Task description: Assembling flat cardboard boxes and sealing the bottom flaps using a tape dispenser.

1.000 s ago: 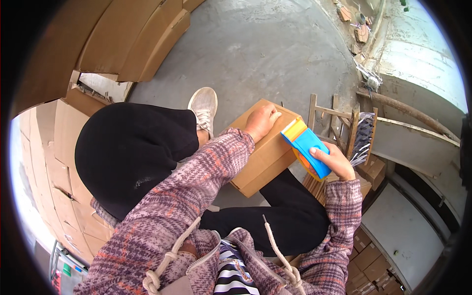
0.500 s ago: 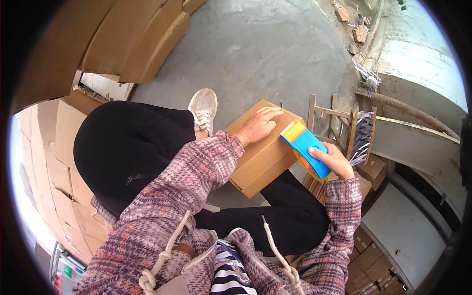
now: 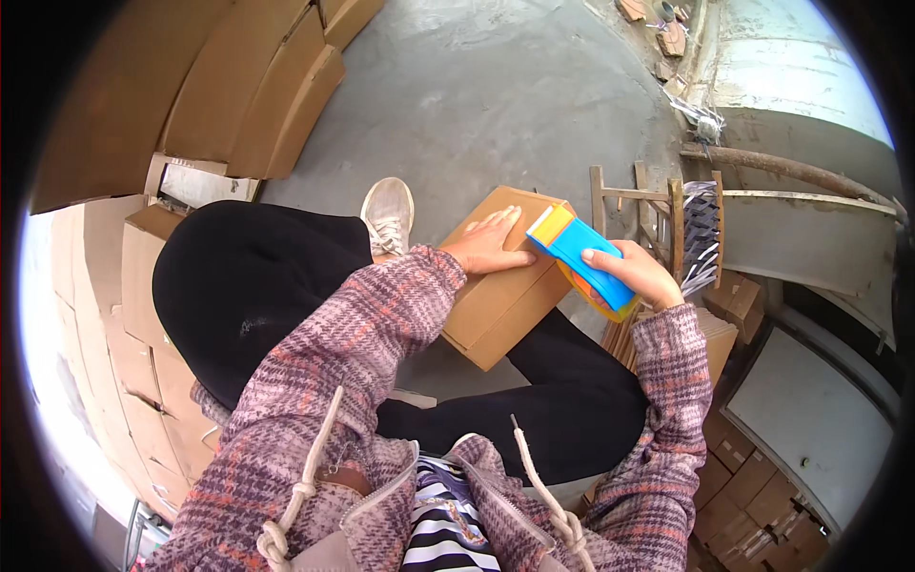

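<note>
Left hand [image 3: 486, 248], now flat, thumb splayed, steadies the cardboard carton [image 3: 510, 307]; at 3 o'clock, right hand [image 3: 646, 275] pinches blue-and-yellow tape dispenser [image 3: 576, 250].

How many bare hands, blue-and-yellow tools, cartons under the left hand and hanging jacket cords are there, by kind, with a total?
Bare hands: 2 (left hand, right hand)
Blue-and-yellow tool: 1
Carton under the left hand: 1
Jacket cords: 2 (left cord, right cord)
Total: 6
</note>
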### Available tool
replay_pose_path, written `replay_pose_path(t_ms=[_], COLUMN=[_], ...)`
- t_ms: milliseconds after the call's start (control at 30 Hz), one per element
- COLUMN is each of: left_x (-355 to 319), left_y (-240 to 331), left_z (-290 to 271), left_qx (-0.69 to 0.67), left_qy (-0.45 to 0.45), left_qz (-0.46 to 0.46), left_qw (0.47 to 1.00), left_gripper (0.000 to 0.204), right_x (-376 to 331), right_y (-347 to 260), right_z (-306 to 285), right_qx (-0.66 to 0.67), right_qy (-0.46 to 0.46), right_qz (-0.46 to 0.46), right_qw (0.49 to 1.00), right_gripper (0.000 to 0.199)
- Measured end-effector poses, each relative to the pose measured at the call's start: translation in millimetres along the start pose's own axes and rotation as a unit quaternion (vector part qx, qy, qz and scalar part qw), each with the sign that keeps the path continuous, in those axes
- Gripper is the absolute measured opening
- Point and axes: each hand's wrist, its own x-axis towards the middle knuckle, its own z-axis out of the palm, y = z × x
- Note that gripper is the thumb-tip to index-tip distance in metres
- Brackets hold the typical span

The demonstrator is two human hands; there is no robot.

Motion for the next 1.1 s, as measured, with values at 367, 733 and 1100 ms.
replay_pose_path(t_ms=[367, 733, 1100], left_x=[-50, -67, -70], left_y=[26, 35, 35], left_z=[49, 22, 24], left_qx=[0.302, 0.432, 0.414], left_qy=[0.315, -0.192, -0.194], left_qz=[0.27, 0.42, 0.392], left_qw=[0.858, 0.774, 0.798], left_gripper=[0.027, 0.105, 0.091], right_x=[11, 23, 12], right_y=[-14, -1, -14], right_z=[-2, -3, -9], right_qx=[-0.026, -0.059, -0.138], right_qy=[0.015, 0.05, 0.099], right_qz=[0.028, -0.006, -0.012], right_qw=[0.999, 0.997, 0.985], right_gripper=[0.063, 0.078, 0.084])
